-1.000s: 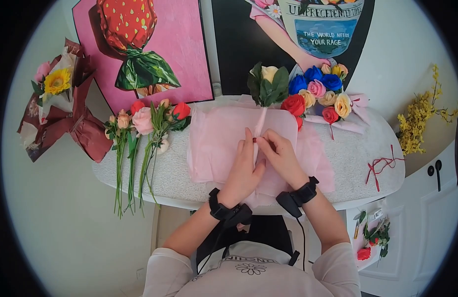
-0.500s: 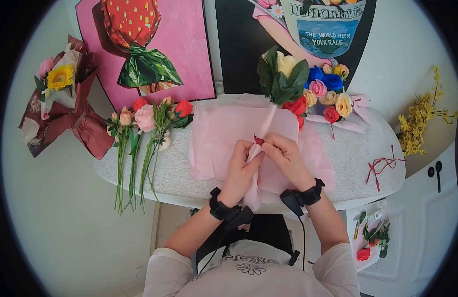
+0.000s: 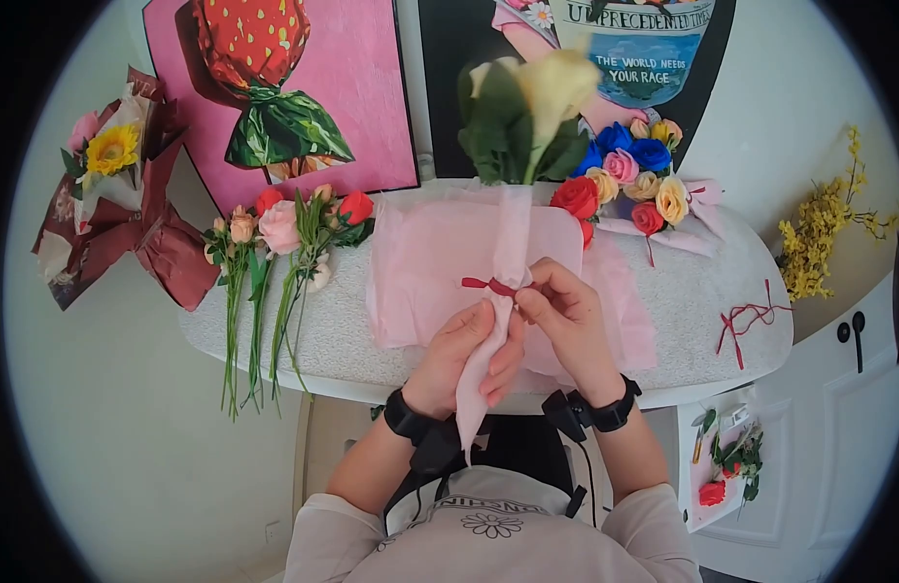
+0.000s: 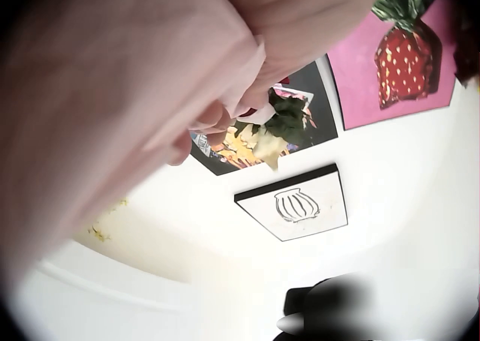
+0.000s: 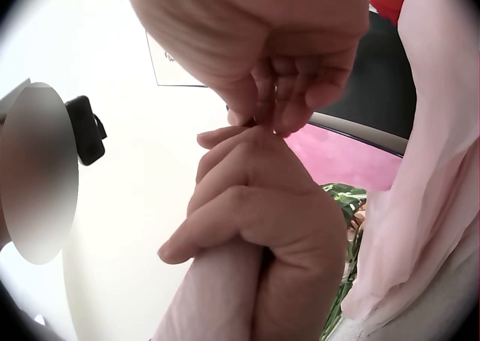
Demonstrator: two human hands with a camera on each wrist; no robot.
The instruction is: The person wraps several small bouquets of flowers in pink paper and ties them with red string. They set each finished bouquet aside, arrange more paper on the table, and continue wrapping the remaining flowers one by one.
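A cream calla lily [image 3: 558, 92] with dark green leaves [image 3: 498, 141] stands upright in a narrow pink paper wrap [image 3: 511, 233], raised over the table. My left hand [image 3: 459, 355] grips the wrapped stem low down, fingers curled round it; in the right wrist view this left hand [image 5: 255, 206] encloses the pink roll [image 5: 217, 292]. A dark red ribbon [image 3: 500, 287] goes round the wrap just above that grip, one end sticking out to the left. My right hand [image 3: 571, 316] pinches the ribbon at its right side, and its fingertips meet the left hand's in the right wrist view.
Pink wrapping sheets [image 3: 420, 282] lie on the white table [image 3: 343, 325]. Several loose flowers [image 3: 277, 228] are at the left, a brown-wrapped bouquet [image 3: 163, 233] beyond them. Wrapped roses [image 3: 644, 185] and a spare red ribbon [image 3: 751, 316] lie right. Paintings [image 3: 372, 87] stand behind.
The wrapped lily has risen toward the head camera and turned more upright. My left hand has slid lower round the stem, and one ribbon end now sticks out leftward.
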